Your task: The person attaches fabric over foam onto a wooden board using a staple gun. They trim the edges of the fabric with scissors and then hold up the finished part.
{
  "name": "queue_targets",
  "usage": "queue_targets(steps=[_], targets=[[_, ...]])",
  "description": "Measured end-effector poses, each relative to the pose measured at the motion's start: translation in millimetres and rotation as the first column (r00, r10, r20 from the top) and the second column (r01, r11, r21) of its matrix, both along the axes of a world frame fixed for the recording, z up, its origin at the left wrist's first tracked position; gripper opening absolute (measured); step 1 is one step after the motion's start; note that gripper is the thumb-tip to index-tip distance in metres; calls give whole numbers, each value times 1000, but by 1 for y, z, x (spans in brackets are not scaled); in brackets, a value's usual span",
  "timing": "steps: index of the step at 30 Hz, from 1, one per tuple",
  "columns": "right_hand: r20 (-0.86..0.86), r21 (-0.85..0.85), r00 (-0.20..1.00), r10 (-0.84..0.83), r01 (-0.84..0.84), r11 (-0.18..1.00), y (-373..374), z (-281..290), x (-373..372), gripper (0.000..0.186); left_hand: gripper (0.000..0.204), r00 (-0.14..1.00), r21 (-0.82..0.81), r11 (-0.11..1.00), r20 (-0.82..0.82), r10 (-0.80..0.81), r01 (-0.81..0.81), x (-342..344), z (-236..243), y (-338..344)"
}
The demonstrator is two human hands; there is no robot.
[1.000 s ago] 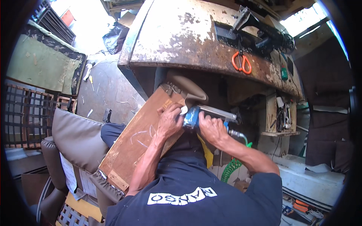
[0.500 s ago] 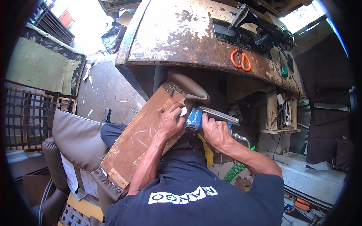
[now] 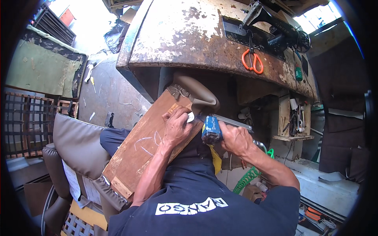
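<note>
A long wooden panel (image 3: 141,145) lies slanted across my lap, with brown leatherette (image 3: 199,92) gathered in pleats over its far end. My left hand (image 3: 176,128) rests on the panel near that end, fingers bent and pressed together on the edge of the cover, where a pale scrap (image 3: 191,117) shows beside them. My right hand (image 3: 237,138) is wrapped round a blue air staple gun (image 3: 211,129), just right of the panel's edge. From the gun's rear a green coiled hose (image 3: 246,181) leads down.
Ahead stands a worn table (image 3: 177,43) with a black sewing machine (image 3: 275,29) and orange-handled scissors (image 3: 252,61) at its edge. A padded brown seat part (image 3: 80,137) is close on my left. A wooden tool rack (image 3: 293,118) hangs at the right.
My right hand has drawn the staple gun a little to the right and toward me, its body now tilted. My left hand stays nearly in place on the panel.
</note>
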State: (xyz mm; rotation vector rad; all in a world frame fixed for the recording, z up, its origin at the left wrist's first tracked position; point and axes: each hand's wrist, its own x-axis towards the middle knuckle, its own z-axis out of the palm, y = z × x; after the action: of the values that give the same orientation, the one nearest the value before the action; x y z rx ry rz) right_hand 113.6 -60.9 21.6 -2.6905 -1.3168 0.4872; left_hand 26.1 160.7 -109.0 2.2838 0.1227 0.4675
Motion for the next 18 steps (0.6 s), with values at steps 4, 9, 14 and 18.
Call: queue_targets(steps=[4,9,14,18], targets=[[-72,-8,997,-29,28,1000,12,0,20,34,16,1000,4,1000,11,2,-2,-3,-3,0],[-124,-59,989,-82,75,995,26,-9,41,27,17,1000,47,999,-10,-17,17,-8,-5,5],[-229,22,971,-66,73,997,20,-15,58,26,20,1000,56,998,-3,-17,17,-8,-2,10],[-454,220,890,-48,164,962,-16,9,56,25,24,976,-172,984,-200,-85,50,-8,27,31]])
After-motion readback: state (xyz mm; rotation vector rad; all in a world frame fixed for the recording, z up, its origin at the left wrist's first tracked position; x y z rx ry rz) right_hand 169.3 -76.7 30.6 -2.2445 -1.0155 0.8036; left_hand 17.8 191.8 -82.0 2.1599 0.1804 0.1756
